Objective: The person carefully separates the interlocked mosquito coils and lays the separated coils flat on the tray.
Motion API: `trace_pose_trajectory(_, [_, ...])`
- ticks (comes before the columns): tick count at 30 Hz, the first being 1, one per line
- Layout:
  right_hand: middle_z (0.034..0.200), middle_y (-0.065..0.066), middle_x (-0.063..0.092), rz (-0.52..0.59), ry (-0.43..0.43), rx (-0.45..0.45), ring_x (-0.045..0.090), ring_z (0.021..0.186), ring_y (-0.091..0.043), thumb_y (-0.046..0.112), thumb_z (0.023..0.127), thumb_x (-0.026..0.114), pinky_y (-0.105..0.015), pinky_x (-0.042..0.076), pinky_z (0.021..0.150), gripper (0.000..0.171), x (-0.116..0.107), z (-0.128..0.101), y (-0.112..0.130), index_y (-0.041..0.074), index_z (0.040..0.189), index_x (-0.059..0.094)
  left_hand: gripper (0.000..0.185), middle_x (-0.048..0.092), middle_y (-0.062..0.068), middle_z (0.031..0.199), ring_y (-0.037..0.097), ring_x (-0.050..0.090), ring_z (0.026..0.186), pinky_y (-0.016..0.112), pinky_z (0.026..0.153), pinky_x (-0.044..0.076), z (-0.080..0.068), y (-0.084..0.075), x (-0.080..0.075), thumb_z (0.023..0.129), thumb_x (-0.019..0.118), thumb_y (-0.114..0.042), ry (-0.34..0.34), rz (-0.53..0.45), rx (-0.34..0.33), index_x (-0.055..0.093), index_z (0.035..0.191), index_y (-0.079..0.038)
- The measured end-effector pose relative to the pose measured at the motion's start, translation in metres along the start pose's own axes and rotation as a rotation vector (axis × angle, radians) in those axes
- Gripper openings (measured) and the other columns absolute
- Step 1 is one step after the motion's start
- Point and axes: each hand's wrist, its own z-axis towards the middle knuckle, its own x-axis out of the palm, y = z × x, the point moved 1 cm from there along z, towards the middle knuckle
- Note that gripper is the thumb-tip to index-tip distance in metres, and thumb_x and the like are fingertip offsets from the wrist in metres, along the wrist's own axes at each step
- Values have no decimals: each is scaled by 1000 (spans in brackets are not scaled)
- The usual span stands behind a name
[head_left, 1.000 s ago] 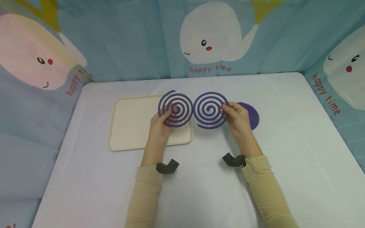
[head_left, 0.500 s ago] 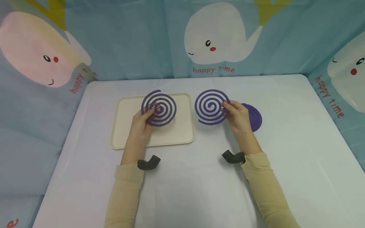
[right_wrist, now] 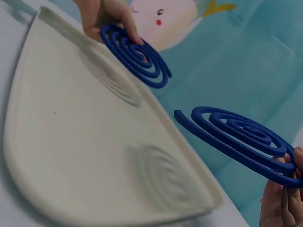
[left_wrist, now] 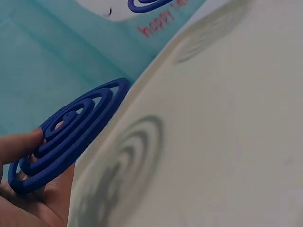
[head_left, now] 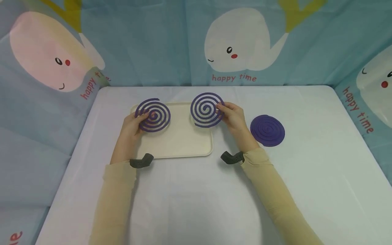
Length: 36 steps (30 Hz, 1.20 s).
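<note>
My left hand (head_left: 130, 126) pinches a purple-blue mosquito coil (head_left: 155, 116) between thumb and fingers, above the left part of a cream tray (head_left: 177, 144). My right hand (head_left: 235, 119) pinches a second mosquito coil (head_left: 206, 109) by its right side, over the tray's right end. The coils are apart from each other, and both cast shadows on the tray. In the left wrist view, the thumb lies on top of the left coil (left_wrist: 92, 135). The right wrist view shows the right coil (right_wrist: 236, 153) tilted, with fingers beneath it.
To the right of the tray, a round purple mosquito coil disc (head_left: 267, 130), tightly wound, lies on the white table (head_left: 196, 204). A blue curtain (head_left: 165, 44) with printed whales stands along the back and sides.
Both hands have moved left with their coils. The coils were side by side near the tray's right end; now a wide gap separates them. The disc on the right is fully uncovered.
</note>
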Motion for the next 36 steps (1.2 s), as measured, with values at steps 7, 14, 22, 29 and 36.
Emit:
trace_pose_trajectory(7, [74, -1, 66, -70, -36, 99, 63, 66, -12, -2, 87, 64, -18, 52, 62, 9, 35, 18, -16, 5, 82, 66, 19, 69, 4, 88, 15, 69, 82, 24, 78, 55, 21, -3, -15, 89, 61, 0, 35, -65, -64, 54, 107, 0])
trace_pose_trajectory(14, [72, -3, 65, -92, -60, 131, 63, 63, -12, -5, 85, 65, -18, 52, 58, 6, 52, 32, -31, 1, 84, 65, 16, 69, 6, 85, 17, 70, 77, 25, 74, 56, 36, -3, -27, 88, 61, 5, -10, -115, -143, 58, 102, -2])
trace_pose_trajectory(22, [79, -2, 67, -183, -41, 195, 64, 70, -11, -1, 87, 64, -20, 55, 67, 28, 54, 40, -34, -8, 114, 60, 47, 62, 7, 112, 14, 63, 99, 19, 81, 52, 45, -1, -25, 97, 53, -17, -77, 170, -83, 39, 138, 1])
trace_pose_trajectory(29, [99, -15, 66, -255, -64, 158, 64, 74, -15, -1, 87, 63, -25, 56, 74, 32, 50, 42, -31, -8, 118, 59, 49, 32, 12, 148, 14, 38, 132, 14, 99, 37, 43, -2, -25, 104, 26, -21, -41, 98, 16, 17, 146, 3])
trace_pose_trajectory(36, [117, -22, 61, -460, -71, -18, 61, 103, -31, 0, 87, 60, -29, 53, 85, 32, 48, 43, -30, -9, 117, 59, 45, 28, 12, 152, 18, 22, 141, 21, 111, 21, 42, -3, -23, 103, 34, -17, -171, 311, 106, 32, 143, 3])
